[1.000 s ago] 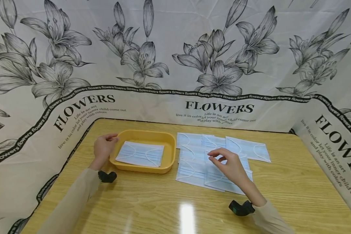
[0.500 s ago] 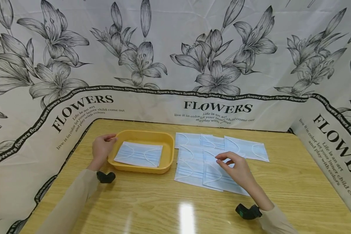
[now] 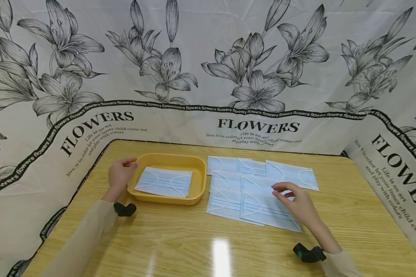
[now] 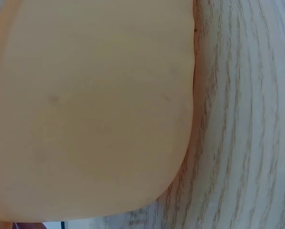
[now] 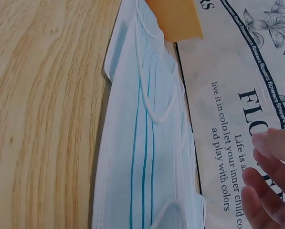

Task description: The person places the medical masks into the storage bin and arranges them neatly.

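At the left side of the yellow plastic tray (image 3: 202,184) is my left hand (image 3: 119,177), its curled fingers gripping the rim. The left wrist view is mostly filled by the tray's outer wall (image 4: 94,105). Inside the tray lies a light blue face mask (image 3: 163,181) with white ear loops. To the tray's right, several more masks (image 3: 225,202) overlap in rows, flat on the table. Over the front right mask (image 3: 268,215) hovers my right hand (image 3: 298,206), holding nothing, thumb and fingers loosely bent. In the right wrist view its fingers (image 5: 271,143) show apart from the masks.
The wooden table (image 3: 180,238) ends at the back against a white cloth (image 3: 180,127) printed with black flowers and lettering, which also rises at both sides. A black wrist camera (image 3: 124,209) sits on the left wrist, another camera (image 3: 309,253) on the right.
My right hand has moved to the right and slightly nearer across the masks, uncovering more of the middle ones. The left hand and the tray have stayed in place.
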`<state>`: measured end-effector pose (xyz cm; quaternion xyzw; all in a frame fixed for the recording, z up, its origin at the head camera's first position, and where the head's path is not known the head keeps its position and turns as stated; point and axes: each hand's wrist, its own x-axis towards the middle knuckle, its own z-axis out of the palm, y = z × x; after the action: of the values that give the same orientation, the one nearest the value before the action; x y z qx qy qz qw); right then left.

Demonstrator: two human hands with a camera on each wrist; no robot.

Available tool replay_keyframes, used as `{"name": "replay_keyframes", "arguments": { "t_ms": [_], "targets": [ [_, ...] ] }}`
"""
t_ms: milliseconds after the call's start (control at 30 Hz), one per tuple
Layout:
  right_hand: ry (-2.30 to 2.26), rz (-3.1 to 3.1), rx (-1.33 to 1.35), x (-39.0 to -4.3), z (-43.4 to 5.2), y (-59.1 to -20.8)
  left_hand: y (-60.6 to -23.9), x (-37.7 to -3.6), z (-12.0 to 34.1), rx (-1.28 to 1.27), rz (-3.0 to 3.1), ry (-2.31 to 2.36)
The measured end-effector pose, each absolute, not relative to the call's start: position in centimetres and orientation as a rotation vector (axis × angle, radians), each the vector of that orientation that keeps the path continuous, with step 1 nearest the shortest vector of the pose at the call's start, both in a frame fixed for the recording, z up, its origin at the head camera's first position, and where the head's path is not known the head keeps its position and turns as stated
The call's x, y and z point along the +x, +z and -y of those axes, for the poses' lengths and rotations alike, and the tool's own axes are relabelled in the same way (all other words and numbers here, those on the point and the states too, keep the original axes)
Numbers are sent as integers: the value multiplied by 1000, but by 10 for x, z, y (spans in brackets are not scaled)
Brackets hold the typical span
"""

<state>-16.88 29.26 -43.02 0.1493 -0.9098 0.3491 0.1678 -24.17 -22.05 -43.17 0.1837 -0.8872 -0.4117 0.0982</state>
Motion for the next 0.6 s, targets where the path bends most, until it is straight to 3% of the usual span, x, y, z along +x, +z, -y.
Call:
{"name": "replay_keyframes", "arguments": {
  "t_ms": [600],
  "targets": [
    [1029, 2658, 229, -168, -339, -431, -431, -241, 219, 531, 2619, -1187]
  ]
}}
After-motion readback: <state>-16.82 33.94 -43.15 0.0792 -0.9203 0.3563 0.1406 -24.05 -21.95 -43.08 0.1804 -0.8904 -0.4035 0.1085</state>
